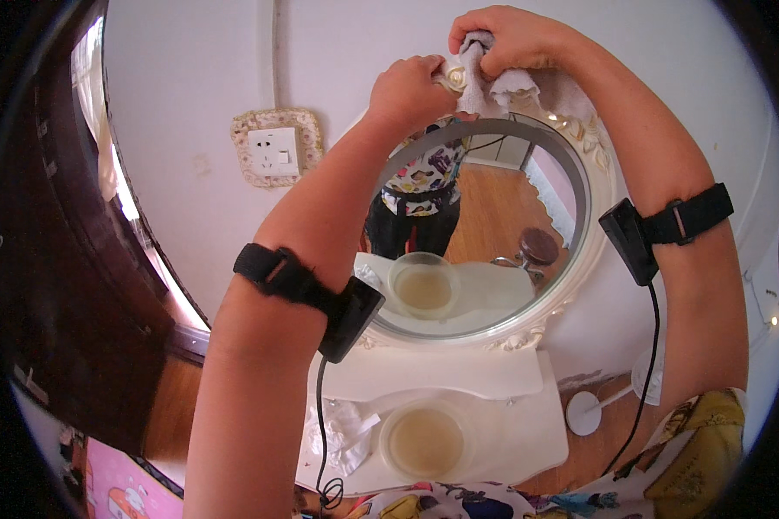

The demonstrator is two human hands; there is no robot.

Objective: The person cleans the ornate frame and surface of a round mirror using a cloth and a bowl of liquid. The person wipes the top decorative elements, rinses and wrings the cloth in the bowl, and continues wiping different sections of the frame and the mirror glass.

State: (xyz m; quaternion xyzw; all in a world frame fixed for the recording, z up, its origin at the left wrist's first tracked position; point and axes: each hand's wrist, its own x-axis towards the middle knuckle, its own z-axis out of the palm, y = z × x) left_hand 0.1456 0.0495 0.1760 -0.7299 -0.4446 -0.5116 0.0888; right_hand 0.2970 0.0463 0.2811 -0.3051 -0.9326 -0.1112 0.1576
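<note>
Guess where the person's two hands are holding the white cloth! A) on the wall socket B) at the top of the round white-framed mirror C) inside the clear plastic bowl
B: both the left hand and right hand press the white cloth against the top of the round white-framed mirror.

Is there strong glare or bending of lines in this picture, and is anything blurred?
Head view: bright daylight burns out the window strip at the left; the wall edge beside it curves from the fisheye lens, and the corners are black. The mirror reflects clearly, without glare. The left hand and right hand, both on the white cloth, look sharp; the bowl is slightly soft.
</note>
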